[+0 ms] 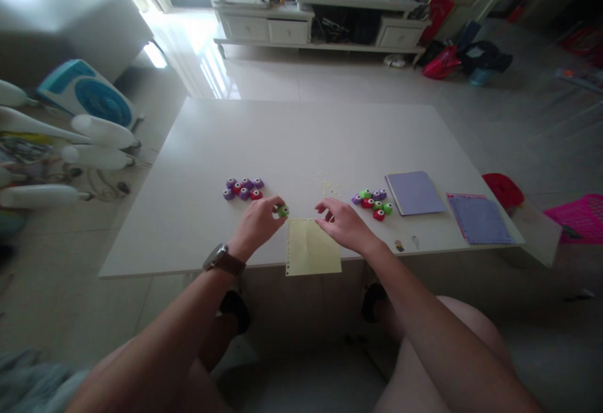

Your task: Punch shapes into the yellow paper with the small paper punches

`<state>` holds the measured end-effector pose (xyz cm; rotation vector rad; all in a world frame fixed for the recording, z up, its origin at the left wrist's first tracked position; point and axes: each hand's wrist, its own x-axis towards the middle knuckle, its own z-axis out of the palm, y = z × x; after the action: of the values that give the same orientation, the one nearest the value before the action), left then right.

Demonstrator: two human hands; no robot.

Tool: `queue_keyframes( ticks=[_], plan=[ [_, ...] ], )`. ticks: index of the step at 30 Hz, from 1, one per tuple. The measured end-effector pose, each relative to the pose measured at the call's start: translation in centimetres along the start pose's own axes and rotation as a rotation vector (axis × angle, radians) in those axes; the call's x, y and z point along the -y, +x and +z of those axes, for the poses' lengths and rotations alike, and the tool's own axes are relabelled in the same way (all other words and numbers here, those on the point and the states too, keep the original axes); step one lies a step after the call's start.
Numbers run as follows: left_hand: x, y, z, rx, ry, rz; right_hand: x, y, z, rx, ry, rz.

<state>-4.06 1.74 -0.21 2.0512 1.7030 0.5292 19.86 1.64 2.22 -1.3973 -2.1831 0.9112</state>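
Both forearms bare, no sleeves; left wrist carries a watch [221, 259], dark round case, brown strap; knees bare at lower frame; dark footwear under the table edge.

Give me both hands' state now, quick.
Left hand: closed on the green punch at the yellow paper's top corner.
Right hand: open, fingers on the paper's top edge, holding nothing.

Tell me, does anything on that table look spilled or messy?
Yes: tiny yellow paper bits lie scattered on the white table, just beyond the yellow sheet. That sheet's left edge is dotted with small holes and it overhangs the table's near edge.
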Motion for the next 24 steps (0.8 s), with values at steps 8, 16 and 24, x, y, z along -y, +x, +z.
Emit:
queue_keyframes(
  ticks=[8,16,24],
  plan=[
    [4.9,-0.8,-0.2,0.056,0.155,-0.178,-1.1,-0.4,-0.8,-0.057,-0.19,0.078],
    [4.1,-0.7,0.0,-0.011,0.244,-0.103,-1.0,-0.8,-1.2,-0.048,-0.237,0.085],
    [2.0,-0.3,-0.3,0.14,0.251,-0.252,-1.0,-1.0,-1.5,-0.024,-0.266,0.09]
  ],
)
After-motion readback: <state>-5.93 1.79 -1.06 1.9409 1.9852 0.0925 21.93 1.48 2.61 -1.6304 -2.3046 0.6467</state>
